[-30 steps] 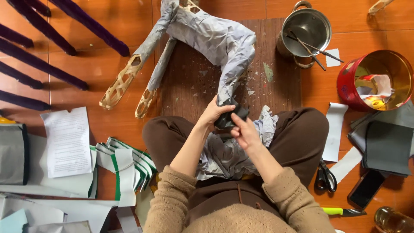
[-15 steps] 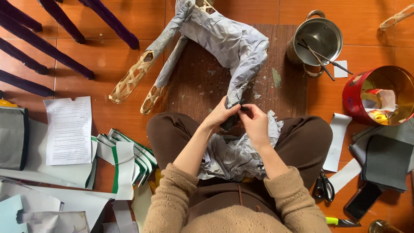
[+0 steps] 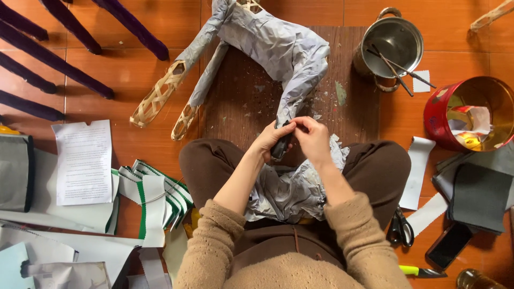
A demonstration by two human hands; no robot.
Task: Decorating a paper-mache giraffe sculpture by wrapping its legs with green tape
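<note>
We see our left hand [image 3: 269, 140] gripping a dark tool [image 3: 280, 146] while our right hand [image 3: 313, 137] pinches crinkled grey paper on the woven-cane figure [image 3: 278, 51].

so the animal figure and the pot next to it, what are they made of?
Animal figure: likely a woven bamboo or rattan frame, its lattice bare at the leg ends, covered in matte, crumpled grey paper. Pot: apparently bare metal, probably steel, with a dull shine.
</note>
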